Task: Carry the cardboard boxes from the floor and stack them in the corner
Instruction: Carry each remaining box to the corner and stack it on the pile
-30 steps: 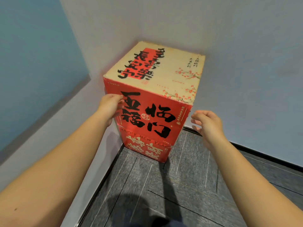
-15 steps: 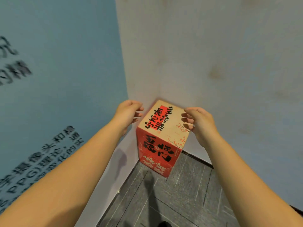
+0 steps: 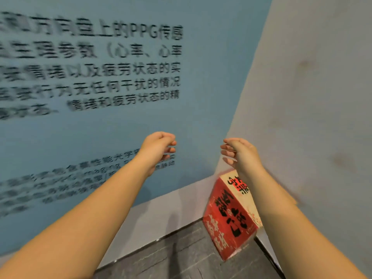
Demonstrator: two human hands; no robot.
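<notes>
— Looking down from the head camera: where do the cardboard boxes (image 3: 229, 216) stand?

— At about 5 o'clock in the frame, tucked into the corner where the blue wall (image 3: 100, 121) meets the pale grey wall (image 3: 314, 97). Red sides with bold black characters face the camera, and a cream top panel with a red patch shows above them. They rest on the dark grey floor (image 3: 181, 256), and the right forearm crosses in front of their right edge. A faint line low on the red side hints at one box sitting on another, though blur makes that hard to confirm.

— And the hands?

— Both are raised in front of the walls, well apart from the boxes and from each other. The left hand (image 3: 159, 148) hangs near the centre of the frame, against the blue wall, fingers loosely curled, gripping nothing. The right hand (image 3: 239, 154) sits at about 3 o'clock from it, fingers likewise relaxed and bent, empty.

— Anything else in view?

— Lines of dark printed characters (image 3: 104, 63) run across the blue wall from 9 to 12 o'clock, smeared by motion blur toward the left. A pale skirting band (image 3: 161, 210) runs below the blue paint to the floor.
</notes>
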